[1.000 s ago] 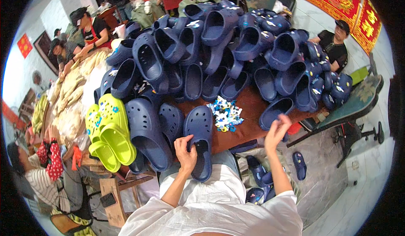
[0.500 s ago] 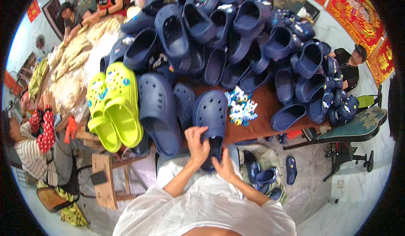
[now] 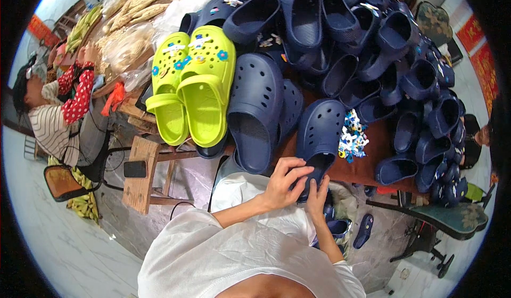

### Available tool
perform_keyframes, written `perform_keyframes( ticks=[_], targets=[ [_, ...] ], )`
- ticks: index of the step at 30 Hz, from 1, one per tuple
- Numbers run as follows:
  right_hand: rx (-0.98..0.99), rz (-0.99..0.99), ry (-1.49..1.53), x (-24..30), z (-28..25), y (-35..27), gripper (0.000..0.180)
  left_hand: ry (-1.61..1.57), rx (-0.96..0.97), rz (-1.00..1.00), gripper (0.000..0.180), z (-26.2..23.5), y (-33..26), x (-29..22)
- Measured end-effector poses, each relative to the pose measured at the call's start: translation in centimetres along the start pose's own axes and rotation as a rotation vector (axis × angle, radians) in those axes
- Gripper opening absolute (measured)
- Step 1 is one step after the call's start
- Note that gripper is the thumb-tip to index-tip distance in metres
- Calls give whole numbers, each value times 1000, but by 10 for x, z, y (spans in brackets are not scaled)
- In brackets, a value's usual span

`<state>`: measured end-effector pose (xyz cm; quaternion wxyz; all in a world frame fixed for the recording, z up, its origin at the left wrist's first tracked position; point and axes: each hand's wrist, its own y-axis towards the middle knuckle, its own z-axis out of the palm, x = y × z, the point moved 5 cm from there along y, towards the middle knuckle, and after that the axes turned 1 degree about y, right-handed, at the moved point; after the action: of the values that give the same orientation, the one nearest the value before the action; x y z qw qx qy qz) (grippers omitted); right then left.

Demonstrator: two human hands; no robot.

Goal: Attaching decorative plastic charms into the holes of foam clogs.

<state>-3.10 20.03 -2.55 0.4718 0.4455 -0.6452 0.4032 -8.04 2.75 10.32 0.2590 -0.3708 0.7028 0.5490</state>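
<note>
A navy clog (image 3: 321, 125) with a perforated toe lies at the table's near edge, toe pointing away from me. My left hand (image 3: 287, 182) grips its left side, with the fingers bent over the opening. From the right, my right hand (image 3: 317, 198) holds the heel end, thumb and fingers against the rim. Whether a small piece sits between the fingers is hidden. Just right of the clog is a small heap of white, blue and yellow shoe charms (image 3: 352, 138). To the left stand a larger navy clog (image 3: 256, 88) and a lime-green pair of clogs (image 3: 207, 58) decorated with charms.
Many navy clogs (image 3: 340, 74) are piled across the brown tabletop (image 3: 375, 130). At left, a wooden stool (image 3: 141, 191) carries a phone (image 3: 135, 169), and a person in dotted sleeves (image 3: 80, 93) sits nearby. A dark green chair (image 3: 447, 218) stands at right; a loose clog (image 3: 364, 231) lies on the floor.
The view has swung left, so the table and clogs appear farther right. Both hands stay on the same navy clog, and the left fingers have shifted lower toward its opening.
</note>
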Motion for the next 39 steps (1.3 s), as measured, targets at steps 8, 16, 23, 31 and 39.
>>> perform_keyframes(
  ticks=[8,16,23,31,39],
  targets=[
    [-52,-20,42,6,7,8,44,98,-196,-53,33,-56,20,2],
    [-150,-74,-12,20,1,-3,48,-128,-270,-370,45,-58,32,39],
    [-226,-85,-153,6,-11,-5,48,-346,-376,-492,49,-56,55,57],
    [-491,-32,-93,35,-60,-14,47,-248,-300,-573,49,-42,69,77],
    [-715,-140,28,12,-132,-20,51,-252,-350,-548,43,-38,73,70]
  ],
)
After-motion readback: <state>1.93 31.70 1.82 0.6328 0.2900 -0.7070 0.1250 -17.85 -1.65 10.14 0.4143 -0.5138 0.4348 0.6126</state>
